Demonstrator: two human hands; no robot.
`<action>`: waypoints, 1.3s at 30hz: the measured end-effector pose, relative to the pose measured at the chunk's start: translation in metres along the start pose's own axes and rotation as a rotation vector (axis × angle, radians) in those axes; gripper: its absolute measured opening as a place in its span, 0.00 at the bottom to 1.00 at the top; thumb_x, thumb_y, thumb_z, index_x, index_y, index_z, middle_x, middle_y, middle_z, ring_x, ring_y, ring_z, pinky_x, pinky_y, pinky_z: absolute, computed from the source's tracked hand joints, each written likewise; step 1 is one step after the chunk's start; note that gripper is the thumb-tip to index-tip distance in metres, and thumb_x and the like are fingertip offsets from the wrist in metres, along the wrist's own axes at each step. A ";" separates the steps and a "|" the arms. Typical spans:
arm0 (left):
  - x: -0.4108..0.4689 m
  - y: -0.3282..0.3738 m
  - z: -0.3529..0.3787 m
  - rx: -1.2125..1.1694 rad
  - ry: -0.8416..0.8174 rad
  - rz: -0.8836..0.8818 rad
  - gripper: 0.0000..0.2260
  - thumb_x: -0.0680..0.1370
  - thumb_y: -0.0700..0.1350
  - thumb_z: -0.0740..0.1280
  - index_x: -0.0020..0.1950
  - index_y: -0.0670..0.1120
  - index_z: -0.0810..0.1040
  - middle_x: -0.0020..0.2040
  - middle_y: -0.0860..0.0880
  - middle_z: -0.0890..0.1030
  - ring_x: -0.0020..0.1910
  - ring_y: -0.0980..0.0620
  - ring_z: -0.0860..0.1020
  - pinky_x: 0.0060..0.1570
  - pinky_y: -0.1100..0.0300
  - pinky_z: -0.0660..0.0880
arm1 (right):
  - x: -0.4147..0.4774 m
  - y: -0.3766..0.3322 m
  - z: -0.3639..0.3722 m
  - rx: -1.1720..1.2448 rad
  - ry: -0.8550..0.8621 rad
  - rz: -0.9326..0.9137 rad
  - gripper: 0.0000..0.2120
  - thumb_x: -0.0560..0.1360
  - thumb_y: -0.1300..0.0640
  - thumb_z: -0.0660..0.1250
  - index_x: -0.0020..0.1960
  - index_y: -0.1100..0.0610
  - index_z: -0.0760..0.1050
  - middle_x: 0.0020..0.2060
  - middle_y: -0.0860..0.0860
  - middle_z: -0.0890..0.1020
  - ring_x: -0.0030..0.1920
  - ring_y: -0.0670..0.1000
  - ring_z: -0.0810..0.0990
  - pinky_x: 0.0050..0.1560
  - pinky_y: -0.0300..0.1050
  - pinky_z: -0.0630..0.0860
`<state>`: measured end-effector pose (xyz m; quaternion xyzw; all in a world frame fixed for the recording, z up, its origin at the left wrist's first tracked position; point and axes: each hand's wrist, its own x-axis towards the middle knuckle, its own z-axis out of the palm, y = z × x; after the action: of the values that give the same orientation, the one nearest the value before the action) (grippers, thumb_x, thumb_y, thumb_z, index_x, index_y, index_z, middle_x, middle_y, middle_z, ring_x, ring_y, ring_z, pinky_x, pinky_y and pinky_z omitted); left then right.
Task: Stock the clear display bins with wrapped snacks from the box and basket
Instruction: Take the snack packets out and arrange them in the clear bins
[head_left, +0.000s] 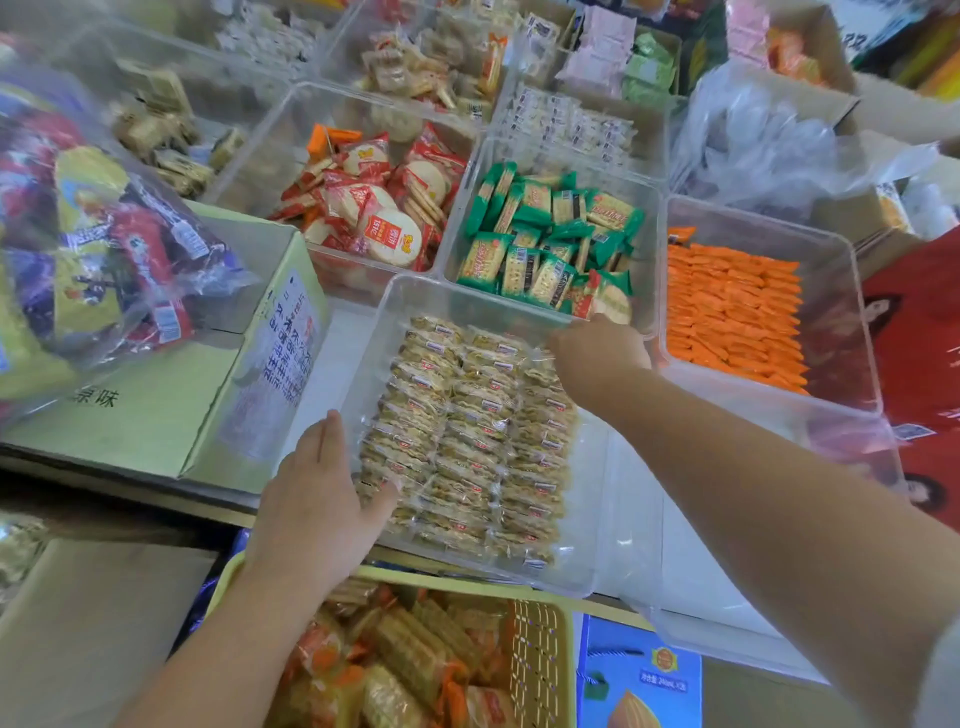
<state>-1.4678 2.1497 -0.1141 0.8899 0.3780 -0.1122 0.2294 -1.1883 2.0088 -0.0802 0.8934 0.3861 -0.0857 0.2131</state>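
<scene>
the clear bin (587, 519) at the centre is glossy, see-through hard plastic, and the beige snacks (467, 441) inside wear crinkled shiny film. at six o'clock the yellow basket (540, 660) is matt perforated plastic. at nine o'clock the pale green box (156, 415) is matt, smooth cardboard; the bag (104, 234) on it is glossy, wrinkled clear film. at two o'clock a crumpled plastic sheet (753, 135) looks cloudy.

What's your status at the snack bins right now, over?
Left hand grips clear bin by left wall, right hand by far rim. Bin holds rows of tan wrapped snacks. Yellow basket sits just below.
</scene>
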 end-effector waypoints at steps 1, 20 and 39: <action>0.001 0.000 0.000 0.003 0.008 -0.001 0.45 0.79 0.68 0.61 0.84 0.46 0.43 0.84 0.46 0.53 0.80 0.44 0.62 0.74 0.46 0.66 | 0.004 -0.003 0.001 -0.007 -0.016 0.016 0.19 0.76 0.66 0.61 0.64 0.53 0.74 0.50 0.53 0.80 0.54 0.57 0.78 0.36 0.51 0.74; 0.004 -0.003 0.003 0.034 0.045 0.041 0.42 0.79 0.68 0.59 0.85 0.46 0.48 0.82 0.47 0.59 0.73 0.45 0.71 0.65 0.50 0.74 | -0.017 -0.033 0.057 0.247 0.170 0.153 0.36 0.81 0.36 0.52 0.81 0.56 0.53 0.79 0.58 0.59 0.80 0.61 0.54 0.79 0.63 0.48; 0.002 -0.003 0.009 0.029 0.081 0.033 0.43 0.78 0.67 0.62 0.85 0.46 0.50 0.82 0.47 0.59 0.75 0.44 0.70 0.67 0.49 0.73 | -0.007 -0.057 0.088 0.426 -0.027 0.249 0.49 0.73 0.24 0.33 0.81 0.58 0.33 0.79 0.58 0.32 0.80 0.58 0.32 0.79 0.60 0.35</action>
<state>-1.4689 2.1490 -0.1237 0.9031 0.3705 -0.0779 0.2027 -1.2335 1.9996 -0.1744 0.9577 0.2433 -0.1502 0.0338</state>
